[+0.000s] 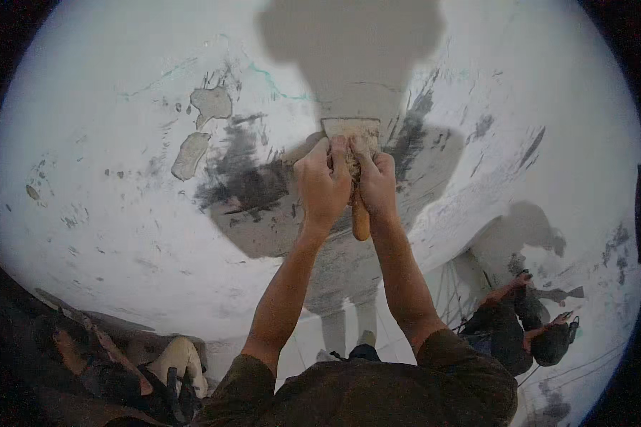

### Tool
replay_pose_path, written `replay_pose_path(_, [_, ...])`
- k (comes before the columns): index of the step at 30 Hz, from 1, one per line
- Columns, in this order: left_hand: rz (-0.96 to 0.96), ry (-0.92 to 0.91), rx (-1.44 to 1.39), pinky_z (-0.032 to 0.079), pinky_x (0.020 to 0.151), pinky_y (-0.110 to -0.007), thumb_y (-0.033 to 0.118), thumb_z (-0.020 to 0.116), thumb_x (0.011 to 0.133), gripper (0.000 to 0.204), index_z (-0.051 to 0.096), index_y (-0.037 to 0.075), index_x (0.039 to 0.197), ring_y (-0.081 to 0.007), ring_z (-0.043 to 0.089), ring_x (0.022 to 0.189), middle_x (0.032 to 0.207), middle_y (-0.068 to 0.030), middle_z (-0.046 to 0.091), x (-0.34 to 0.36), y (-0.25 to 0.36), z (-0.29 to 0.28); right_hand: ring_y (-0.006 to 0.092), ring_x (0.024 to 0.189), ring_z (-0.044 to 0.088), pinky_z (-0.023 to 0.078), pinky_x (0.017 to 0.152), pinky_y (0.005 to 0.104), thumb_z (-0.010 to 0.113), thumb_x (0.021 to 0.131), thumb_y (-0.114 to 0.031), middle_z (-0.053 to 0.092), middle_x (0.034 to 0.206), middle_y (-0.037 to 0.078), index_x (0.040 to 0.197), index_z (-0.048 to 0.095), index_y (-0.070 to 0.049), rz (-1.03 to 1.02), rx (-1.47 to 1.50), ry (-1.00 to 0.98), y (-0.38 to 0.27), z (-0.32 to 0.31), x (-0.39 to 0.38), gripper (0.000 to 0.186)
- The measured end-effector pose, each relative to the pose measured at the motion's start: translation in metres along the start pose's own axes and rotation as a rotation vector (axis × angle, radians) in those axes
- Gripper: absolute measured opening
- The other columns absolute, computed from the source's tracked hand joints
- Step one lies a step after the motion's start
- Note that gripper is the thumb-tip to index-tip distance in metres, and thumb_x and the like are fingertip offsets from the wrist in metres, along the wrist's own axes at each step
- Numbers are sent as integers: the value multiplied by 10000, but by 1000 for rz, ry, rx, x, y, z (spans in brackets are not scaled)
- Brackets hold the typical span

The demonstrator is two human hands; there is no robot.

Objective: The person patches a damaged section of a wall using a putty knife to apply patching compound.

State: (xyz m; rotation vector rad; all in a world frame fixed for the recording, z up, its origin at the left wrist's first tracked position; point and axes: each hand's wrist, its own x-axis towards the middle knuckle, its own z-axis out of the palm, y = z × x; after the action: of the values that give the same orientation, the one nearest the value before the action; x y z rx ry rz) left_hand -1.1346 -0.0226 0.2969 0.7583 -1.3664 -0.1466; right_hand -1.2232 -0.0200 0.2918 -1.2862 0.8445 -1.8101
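Observation:
Both arms stretch out ahead of me to a scuffed white wall (pixel 263 43). A wide scraper (pixel 351 127) with a pale, crusted blade lies against it, blade edge up and tan handle pointing down toward me. My left hand (pixel 324 188) grips the scraper from the left, its fingertips pressed on the blade. From the other side, my right hand (pixel 378 186) is closed on the same blade with thumb and fingers. The handle's lower end sticks out between my wrists. Dark smears and my shadow surround the hands.
Two bare grey patches (pixel 191 156) show left of my hands. At the lower right, a person (pixel 509 327) in dark clothing works near the wall. Another person (pixel 114 363), in a dark top and light trousers, is at the lower left.

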Motion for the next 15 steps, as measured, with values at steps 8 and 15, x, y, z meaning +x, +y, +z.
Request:
replay_pose_path(8, [-12, -45, 82, 451, 658, -419, 276, 518, 955, 331, 612, -36, 904, -310, 602, 696, 757, -187, 617, 1, -9, -1, 74, 590, 492, 414, 526, 257, 558, 945, -220, 614, 705, 22, 816, 638, 25, -22, -71, -41, 11, -9, 8, 288])
replay_pose_path(15, [120, 25, 23, 363, 450, -393, 201, 528, 942, 345, 513, -32, 688, -318, 487, 449, 551, -187, 496, 18, -6, 2, 77, 587, 496, 405, 513, 255, 556, 951, -228, 604, 708, 23, 805, 631, 10, -157, 5, -9, -2, 7, 13, 289])
